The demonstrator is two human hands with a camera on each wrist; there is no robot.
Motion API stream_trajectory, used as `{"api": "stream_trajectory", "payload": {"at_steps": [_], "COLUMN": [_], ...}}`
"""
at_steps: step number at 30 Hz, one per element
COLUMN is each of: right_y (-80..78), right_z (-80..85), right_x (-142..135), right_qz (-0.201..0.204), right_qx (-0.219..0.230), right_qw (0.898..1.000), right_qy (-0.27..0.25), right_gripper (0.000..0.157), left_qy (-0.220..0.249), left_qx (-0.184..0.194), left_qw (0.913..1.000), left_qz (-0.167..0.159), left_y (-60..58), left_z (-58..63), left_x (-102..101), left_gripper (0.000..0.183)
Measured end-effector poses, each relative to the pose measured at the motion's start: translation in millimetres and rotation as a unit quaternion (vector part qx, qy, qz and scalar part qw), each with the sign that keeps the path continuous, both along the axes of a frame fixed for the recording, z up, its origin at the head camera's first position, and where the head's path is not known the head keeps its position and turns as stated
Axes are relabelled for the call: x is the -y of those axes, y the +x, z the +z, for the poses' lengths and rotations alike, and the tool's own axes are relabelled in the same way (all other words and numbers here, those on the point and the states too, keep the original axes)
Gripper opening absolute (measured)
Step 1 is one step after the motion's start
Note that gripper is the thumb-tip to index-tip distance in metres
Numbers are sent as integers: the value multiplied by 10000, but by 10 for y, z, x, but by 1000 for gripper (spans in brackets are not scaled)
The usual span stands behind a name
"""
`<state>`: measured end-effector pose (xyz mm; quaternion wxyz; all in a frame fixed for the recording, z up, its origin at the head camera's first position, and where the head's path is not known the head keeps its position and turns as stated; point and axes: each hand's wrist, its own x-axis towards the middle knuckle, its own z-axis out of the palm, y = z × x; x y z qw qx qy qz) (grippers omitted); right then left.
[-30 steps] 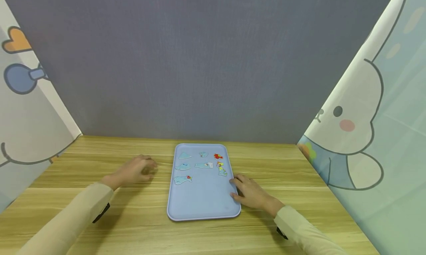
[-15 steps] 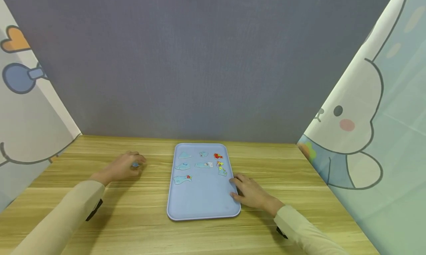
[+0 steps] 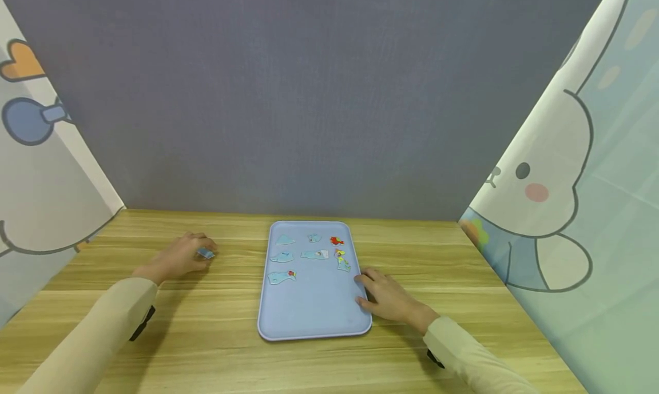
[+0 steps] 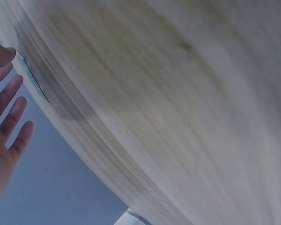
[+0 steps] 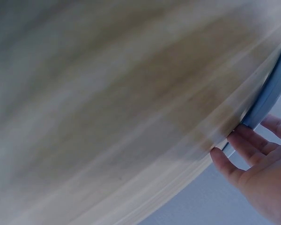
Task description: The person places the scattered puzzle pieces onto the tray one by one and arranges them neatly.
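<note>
My left hand (image 3: 182,257) is left of the tray, fingertips right at a small blue puzzle piece (image 3: 205,253) that shows between index finger and thumb. In the left wrist view the fingers (image 4: 14,108) are fairly straight and spread, beside a thin blue edge on the table. My right hand (image 3: 386,297) rests at the right rim of the light-blue tray (image 3: 314,319); in the right wrist view its fingertips (image 5: 220,154) lie along the rim. Inside the tray are a red puzzle piece (image 3: 337,241), a yellow-topped piece (image 3: 343,265) and several pale-blue ones (image 3: 281,277).
The wood-grain table (image 3: 216,348) runs back to a grey panel (image 3: 298,108). Cartoon-printed curtains hang at both sides, one with a white rabbit (image 3: 546,154) on the right.
My left hand has moved left, away from the tray, slowing down. The blue puzzle piece, out of sight at first, now shows at its fingertips. Right hand and tray stay put.
</note>
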<state>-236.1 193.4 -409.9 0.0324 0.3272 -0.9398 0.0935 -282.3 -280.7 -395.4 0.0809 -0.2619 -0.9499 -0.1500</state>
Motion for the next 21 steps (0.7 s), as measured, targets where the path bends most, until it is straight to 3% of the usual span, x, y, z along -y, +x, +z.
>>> {"api": "stream_trajectory", "payload": {"at_steps": [15,21], "right_y": [-18,-13], "right_z": [-25,-22], "right_x": [-2,-3], "right_qz": [-24,16], "right_qx": [4,-20], "right_qw": [10000,10000], "right_qy": [28,1], "right_gripper": [47,46], "left_qy": [-251,-371], "left_qx": [88,86], "left_qw": [9987,9982], "left_qz": [439,464], "left_y": [-66,-78], "left_z": [-13,-21], "left_x": [100,103], "left_gripper": [28,29]}}
